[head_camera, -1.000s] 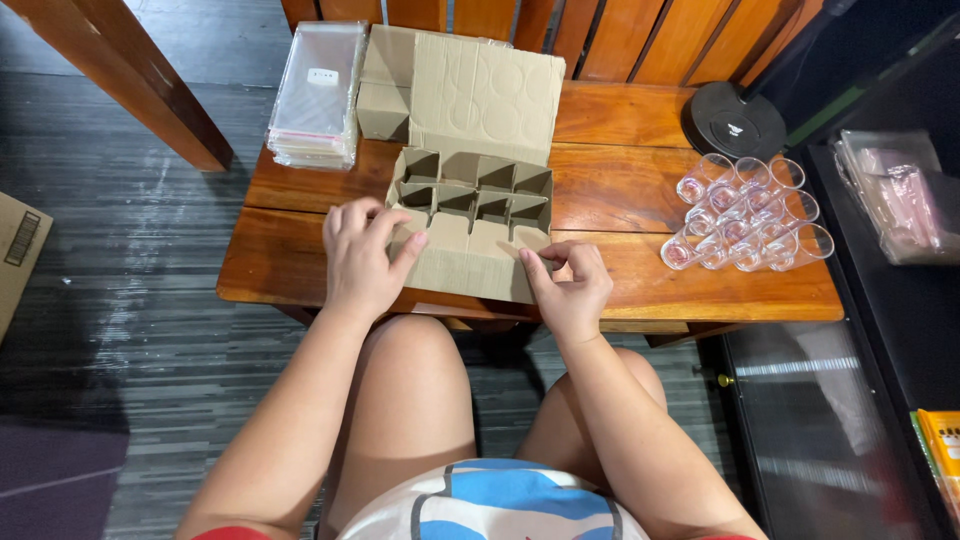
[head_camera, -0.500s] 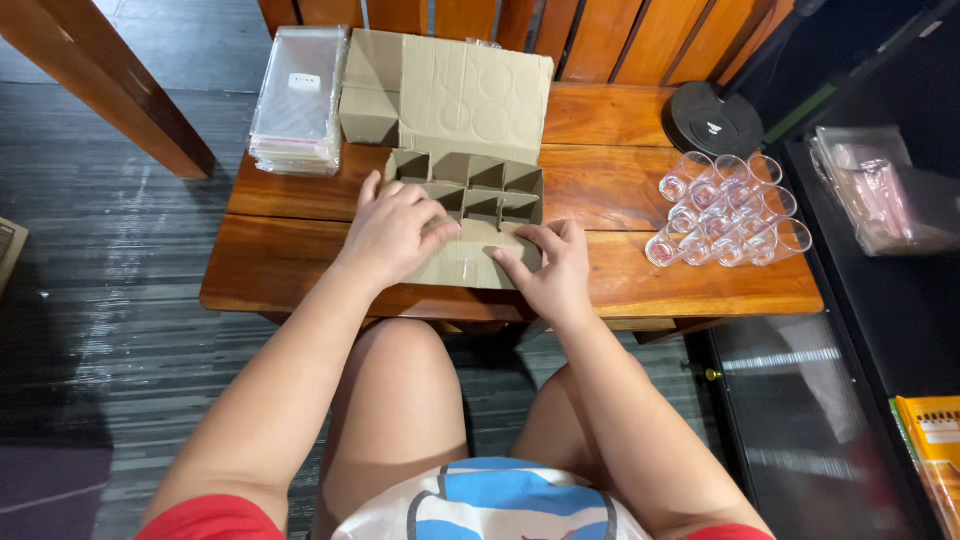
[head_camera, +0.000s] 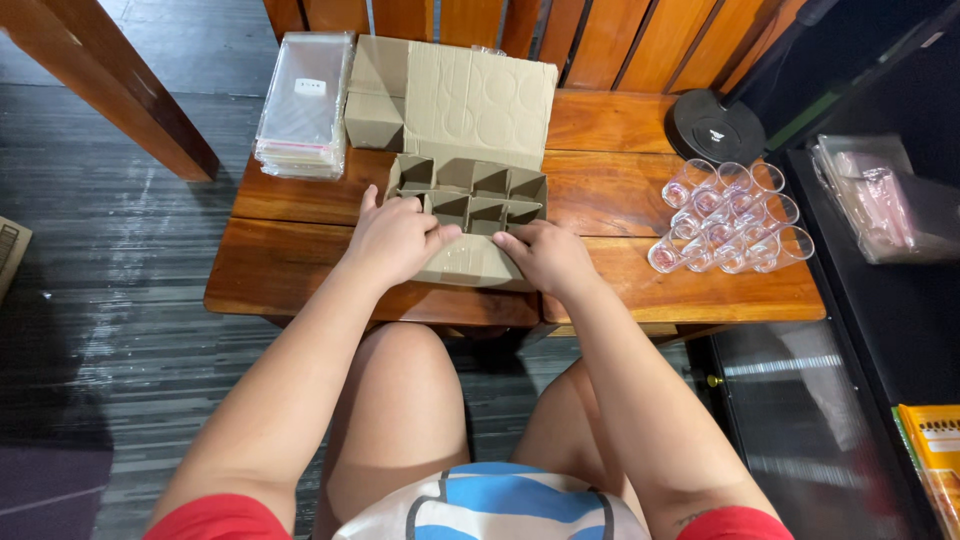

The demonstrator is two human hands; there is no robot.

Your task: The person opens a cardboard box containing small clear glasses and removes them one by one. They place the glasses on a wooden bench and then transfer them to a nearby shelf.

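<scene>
A person's left hand (head_camera: 395, 238) lies loosely curled over the near left cells of a cardboard divider tray (head_camera: 470, 215), thumb pointing right along its front wall, while the right hand (head_camera: 545, 255) presses half-closed fingers against the tray's near right edge; neither hand lifts it. The tray sits at the middle of a wooden worktop (head_camera: 300, 260), its open flaps (head_camera: 455, 95) folded back toward the far side. A stack of clear plastic sleeves (head_camera: 303, 105) rests at the far left corner. Clear drinking glasses (head_camera: 730, 215) lie clustered on their sides to the right, just before a black round base (head_camera: 715, 128).
</scene>
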